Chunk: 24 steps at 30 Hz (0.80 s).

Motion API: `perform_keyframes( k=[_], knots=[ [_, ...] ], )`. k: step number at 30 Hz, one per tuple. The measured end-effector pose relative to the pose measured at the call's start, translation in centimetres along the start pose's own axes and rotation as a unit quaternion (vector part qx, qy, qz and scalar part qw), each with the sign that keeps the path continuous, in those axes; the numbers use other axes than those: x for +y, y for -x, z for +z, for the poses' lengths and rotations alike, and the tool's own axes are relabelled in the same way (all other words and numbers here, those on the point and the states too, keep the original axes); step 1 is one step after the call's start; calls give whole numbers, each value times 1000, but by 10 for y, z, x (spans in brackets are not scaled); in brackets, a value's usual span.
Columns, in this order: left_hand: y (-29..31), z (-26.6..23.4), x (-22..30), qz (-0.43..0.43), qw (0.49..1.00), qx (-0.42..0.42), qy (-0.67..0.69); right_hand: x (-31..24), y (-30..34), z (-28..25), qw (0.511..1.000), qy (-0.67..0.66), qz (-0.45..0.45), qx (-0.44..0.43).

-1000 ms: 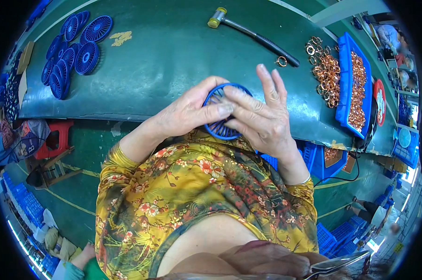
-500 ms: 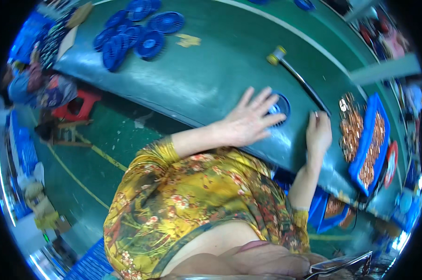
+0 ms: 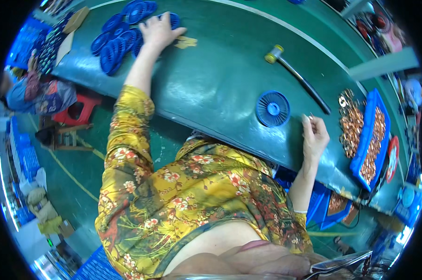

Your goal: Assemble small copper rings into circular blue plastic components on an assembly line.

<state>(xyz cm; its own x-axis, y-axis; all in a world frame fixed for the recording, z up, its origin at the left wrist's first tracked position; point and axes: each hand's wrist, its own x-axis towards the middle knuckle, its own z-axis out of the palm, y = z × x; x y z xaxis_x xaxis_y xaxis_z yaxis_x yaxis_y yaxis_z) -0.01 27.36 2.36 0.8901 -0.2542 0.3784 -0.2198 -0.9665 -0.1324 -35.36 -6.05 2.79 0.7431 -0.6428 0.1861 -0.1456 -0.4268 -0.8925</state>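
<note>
My left hand (image 3: 158, 31) reaches to the far left of the green table, fingers spread over a round blue slotted disc (image 3: 174, 20) that it partly covers. Beside it lies a cluster of similar blue discs (image 3: 112, 55), some overlapping. In front of me, one blue disc (image 3: 273, 109) with a raised hub lies flat on the table. Just right of that disc, my right hand (image 3: 316, 135) is closed in a pinch with thumb and fingertips together. A tiny thing may be between them, too small to name.
A hammer (image 3: 300, 77) with a yellow-ended head lies beyond my right hand. To the right, loose copper-coloured parts (image 3: 351, 123) are heaped beside a blue tray (image 3: 364, 135) of more. A yellow patch (image 3: 186, 42) marks the table. Farther left, a person (image 3: 43, 95) sits near a red stool (image 3: 82, 107).
My left hand has moved from above the single disc to the disc cluster at the far left. The single disc is now uncovered. My right hand has shifted slightly nearer me, still pinched.
</note>
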Motion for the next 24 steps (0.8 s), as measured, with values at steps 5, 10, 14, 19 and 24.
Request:
perform_keyframes(
  k=[5, 10, 14, 19, 24],
  knots=[
    [10, -11, 2, 22, 995, 62, 80, -13, 9, 7, 994, -103, 15, -20],
    [18, -16, 0, 23, 952, 275, 133, -16, 12, 6, 995, -96, -8, -41],
    [25, -36, -9, -24, 926, 346, 150, -15, 17, 7, 992, -114, -6, -46],
    [80, -56, 22, 52, 937, 231, 259, -16, 24, 9, 989, -139, 2, -52],
    [136, -70, 62, 232, 947, -35, 221, -21, 22, 10, 992, -80, -82, -53]
  ],
)
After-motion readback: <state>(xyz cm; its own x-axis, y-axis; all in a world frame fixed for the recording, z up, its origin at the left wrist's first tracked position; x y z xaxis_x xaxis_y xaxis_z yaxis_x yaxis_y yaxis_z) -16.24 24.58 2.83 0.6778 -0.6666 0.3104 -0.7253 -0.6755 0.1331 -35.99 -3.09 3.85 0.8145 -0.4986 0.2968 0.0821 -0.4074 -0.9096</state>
